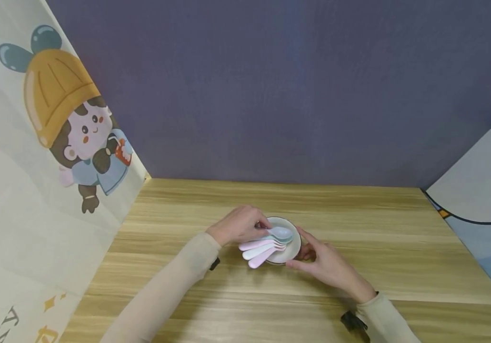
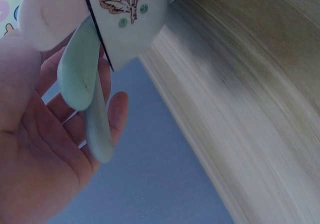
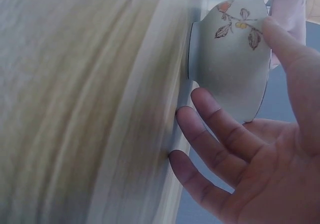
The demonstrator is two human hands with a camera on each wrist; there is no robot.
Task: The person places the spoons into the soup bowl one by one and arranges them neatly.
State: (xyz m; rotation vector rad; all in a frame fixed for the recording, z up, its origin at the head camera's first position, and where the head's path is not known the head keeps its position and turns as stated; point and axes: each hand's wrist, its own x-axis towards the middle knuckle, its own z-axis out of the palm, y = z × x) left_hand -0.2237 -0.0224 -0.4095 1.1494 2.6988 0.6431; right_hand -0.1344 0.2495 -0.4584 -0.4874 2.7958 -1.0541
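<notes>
A white bowl [image 1: 285, 257] with a dark rim stands on the table; the right wrist view shows a flower and leaf pattern on the bowl [image 3: 227, 59]. Several plastic spoons lean in it, handles out to the left: a pink spoon [image 1: 259, 258], a white one [image 1: 257, 251] and, above them, pale blue and green ones. My left hand [image 1: 243, 226] pinches the top pale blue spoon [image 1: 281, 233]; its fingertips are partly hidden behind handles in the left wrist view. My right hand [image 1: 326, 264] holds the bowl's right side between thumb and index finger, its other fingers spread loosely.
The wood-grain table [image 1: 176, 295] reaches back to a dark blue-grey panel [image 1: 271, 95]. A pale wall with a cartoon figure [image 1: 86, 124] stands at the left, and another printed panel [image 1: 481, 181] at the right. Dark straps [image 1: 354, 321] show at the wrists.
</notes>
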